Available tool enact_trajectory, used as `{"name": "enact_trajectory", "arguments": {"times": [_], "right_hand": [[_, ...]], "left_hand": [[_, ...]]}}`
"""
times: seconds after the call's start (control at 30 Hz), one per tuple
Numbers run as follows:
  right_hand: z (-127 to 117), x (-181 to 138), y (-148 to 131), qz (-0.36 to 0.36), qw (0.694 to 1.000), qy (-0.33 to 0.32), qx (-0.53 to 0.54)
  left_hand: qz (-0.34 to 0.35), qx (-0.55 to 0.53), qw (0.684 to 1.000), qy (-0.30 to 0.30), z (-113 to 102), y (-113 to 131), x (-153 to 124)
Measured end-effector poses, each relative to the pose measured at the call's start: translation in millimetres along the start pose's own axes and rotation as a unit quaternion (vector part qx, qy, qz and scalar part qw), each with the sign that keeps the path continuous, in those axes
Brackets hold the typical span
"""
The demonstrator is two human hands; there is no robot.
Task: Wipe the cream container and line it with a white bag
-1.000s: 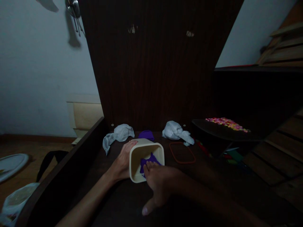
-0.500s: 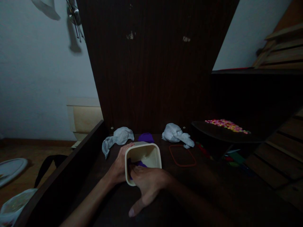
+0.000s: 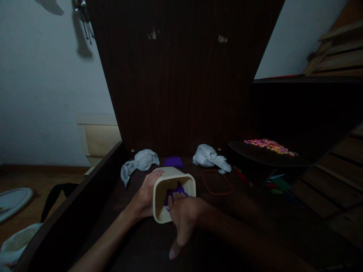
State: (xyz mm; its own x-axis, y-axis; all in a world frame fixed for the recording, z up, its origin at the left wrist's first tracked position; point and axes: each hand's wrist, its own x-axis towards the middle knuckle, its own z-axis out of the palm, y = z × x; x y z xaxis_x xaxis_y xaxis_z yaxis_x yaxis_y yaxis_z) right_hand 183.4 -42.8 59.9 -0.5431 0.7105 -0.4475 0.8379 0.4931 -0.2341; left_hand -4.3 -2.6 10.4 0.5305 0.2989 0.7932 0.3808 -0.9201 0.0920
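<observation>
My left hand point(image 3: 146, 194) grips a cream plastic container point(image 3: 158, 218) around its left side. The container lies tilted, its mouth facing me. Inside it is a purple cloth point(image 3: 179, 188). My right hand point(image 3: 184, 213) reaches into the mouth with fingers stretched out against the cloth; its thumb points down, apart, outside the rim. How far the fingertips press on the cloth is partly hidden. Behind the container lies another folded purple cloth point(image 3: 174, 162). Right of the container, a reddish rectangular ring point(image 3: 217, 193) lies flat on the dark wooden surface point(image 3: 124, 241).
Two crumpled white plastic bags, a left one point(image 3: 145, 160) and a right one point(image 3: 206, 156), lie at the back panel. Small pink and yellow pieces point(image 3: 269, 145) cover a dark shelf on the right. A raised board point(image 3: 85, 189) edges the left side.
The container has shifted slightly right and turned, showing more of its upper side. My right hand has moved right with it, and the cloth inside shows more.
</observation>
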Motion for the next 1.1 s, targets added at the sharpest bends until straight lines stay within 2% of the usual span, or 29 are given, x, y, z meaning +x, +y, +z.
{"name": "enact_trajectory", "arguments": {"times": [0.07,0.13,0.23,0.33,0.47,0.53,0.73,0.87,0.93,1.0,1.1], "right_hand": [[-18.2,15.9,-7.6,-0.013,0.999,-0.032,-0.006],[-33.9,25.6,-14.6,-0.045,0.993,-0.102,-0.034],[-47.4,23.1,-22.4,-0.086,0.98,-0.166,-0.064],[-47.2,5.2,-24.4,-0.143,0.984,-0.092,-0.051],[-34.7,-23.9,-16.4,-0.2,0.979,0.025,-0.028],[-28.2,-38.1,-11.8,-0.192,0.98,0.055,-0.008],[-20.1,-75.7,-4.7,-0.086,0.984,0.158,0.011],[-32.4,-95.6,6.8,-0.092,0.974,0.192,0.073],[-45.6,-104.6,16.9,-0.122,0.959,0.213,0.142],[-60.3,-111.1,30.7,-0.15,0.931,0.239,0.233],[-77.0,-110.2,57.6,-0.14,0.86,0.296,0.391]], "left_hand": [[-0.001,0.003,1.0,-0.001,0.1,0.9,-0.4],[-0.001,0.004,1.0,0.002,-0.3,1.6,-0.6],[-0.018,0.008,1.0,0.006,-1.3,1.3,-0.8],[-0.049,0.008,0.999,0.008,-2.2,-0.7,-1.3],[-0.044,0.006,0.999,0.013,-4.3,-4.4,-1.5],[-0.041,0.009,0.999,0.012,-6.0,-5.7,-1.4],[-0.068,0.006,0.998,0.018,-8.8,-5.9,-0.8],[-0.098,-0.042,0.994,0.024,-8.7,-3.4,-1.9],[-0.131,-0.094,0.987,0.021,-9.1,-1.7,-5.5],[-0.155,-0.138,0.978,0.008,-8.9,-0.1,-11.4],[-0.182,-0.191,0.965,-0.002,-5.2,2.7,-20.0]]}}
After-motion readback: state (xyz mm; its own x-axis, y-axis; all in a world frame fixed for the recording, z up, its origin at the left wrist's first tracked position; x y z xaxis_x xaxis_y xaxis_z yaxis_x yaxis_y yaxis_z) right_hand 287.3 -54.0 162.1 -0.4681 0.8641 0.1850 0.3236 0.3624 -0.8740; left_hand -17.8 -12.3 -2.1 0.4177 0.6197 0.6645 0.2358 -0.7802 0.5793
